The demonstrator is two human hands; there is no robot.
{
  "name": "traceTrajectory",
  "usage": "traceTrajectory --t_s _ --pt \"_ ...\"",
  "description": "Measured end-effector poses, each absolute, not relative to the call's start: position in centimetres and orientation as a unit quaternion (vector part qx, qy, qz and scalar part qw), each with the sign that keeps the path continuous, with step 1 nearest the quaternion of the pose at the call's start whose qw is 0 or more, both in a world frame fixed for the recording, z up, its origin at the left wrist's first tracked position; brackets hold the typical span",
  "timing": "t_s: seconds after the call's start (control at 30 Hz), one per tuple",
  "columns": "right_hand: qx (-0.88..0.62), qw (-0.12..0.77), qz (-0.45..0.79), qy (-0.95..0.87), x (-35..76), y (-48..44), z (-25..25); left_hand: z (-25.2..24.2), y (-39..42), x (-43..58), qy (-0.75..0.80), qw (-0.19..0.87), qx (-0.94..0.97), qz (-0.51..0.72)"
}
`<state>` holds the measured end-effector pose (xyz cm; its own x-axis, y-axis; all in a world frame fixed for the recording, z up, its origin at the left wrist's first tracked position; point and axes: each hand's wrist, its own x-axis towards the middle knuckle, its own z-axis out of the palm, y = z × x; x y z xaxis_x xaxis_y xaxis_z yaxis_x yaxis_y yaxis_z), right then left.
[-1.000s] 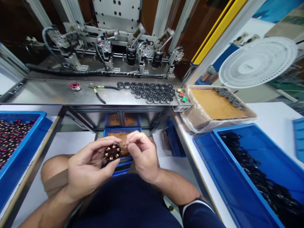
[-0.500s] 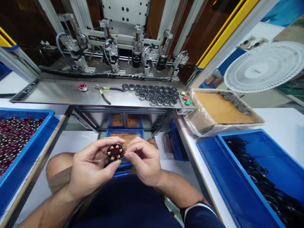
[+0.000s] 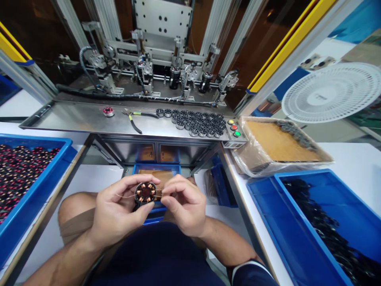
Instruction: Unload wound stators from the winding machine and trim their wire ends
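A round black motor stator [image 3: 145,192] with copper windings faces up between the thumb and fingers of my left hand [image 3: 119,210]. Thin copper wire ends [image 3: 126,196] stick out from its left side over my left palm. On its right side, more wire [image 3: 159,193] runs to the pinched thumb and forefinger of my right hand [image 3: 184,204]. My right fingertips are a little apart from the stator.
Ahead, a metal ledge [image 3: 74,119] bears a red-wound stator [image 3: 108,111], cutters [image 3: 133,119], rows of black stators [image 3: 199,122] and buttons [image 3: 233,128]. Blue bins [image 3: 64,153] [image 3: 303,174] flank me; a carton [image 3: 253,159] and fan [image 3: 330,93] are at right.
My right hand has moved slightly right, away from the stator, and wire now shows between them. The stator has turned a little in my left hand. The view has shifted slightly.
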<state>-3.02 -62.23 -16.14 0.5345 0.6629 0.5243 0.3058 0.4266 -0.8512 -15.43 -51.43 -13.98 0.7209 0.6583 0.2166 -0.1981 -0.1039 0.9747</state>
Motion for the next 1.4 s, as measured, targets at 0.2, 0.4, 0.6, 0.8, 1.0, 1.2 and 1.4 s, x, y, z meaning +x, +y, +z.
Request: traceTrajectory --t_s 0.2,0.4,0.6,0.8,1.0,1.2,1.4 --pt "-0.486 0.671 0.069 -0.556 -1.8 -61.8 -15.9 -14.0 -51.1 -16.1 0.146 0.643 0.68 0.32" --pt "-0.504 0.686 0.024 -0.524 -2.9 -61.7 -15.7 -14.4 -51.4 -16.3 0.149 0.615 0.699 0.332" --pt "-0.465 0.698 -0.03 -0.545 -4.1 -61.8 -15.7 -14.6 -52.2 -16.1 0.159 0.577 0.702 0.386" --pt "-0.47 0.683 0.016 -0.559 -1.7 -61.9 -15.6 -13.3 -51.6 -16.2 0.144 0.674 0.662 0.294" --pt "-0.375 0.614 0.089 -0.689 0.6 -60.6 -13.9 -13.4 -51.6 -16.2 0.112 0.79 0.576 0.179" --pt "-0.359 0.591 0.072 -0.719 0.4 -60.4 -13.4 -14.2 -51.7 -16.4 0.114 0.828 0.53 0.143" --pt "-0.418 0.613 -0.029 -0.67 -1.0 -61.9 -13.8 -14.2 -51.5 -16.0 0.128 0.865 0.477 0.089"
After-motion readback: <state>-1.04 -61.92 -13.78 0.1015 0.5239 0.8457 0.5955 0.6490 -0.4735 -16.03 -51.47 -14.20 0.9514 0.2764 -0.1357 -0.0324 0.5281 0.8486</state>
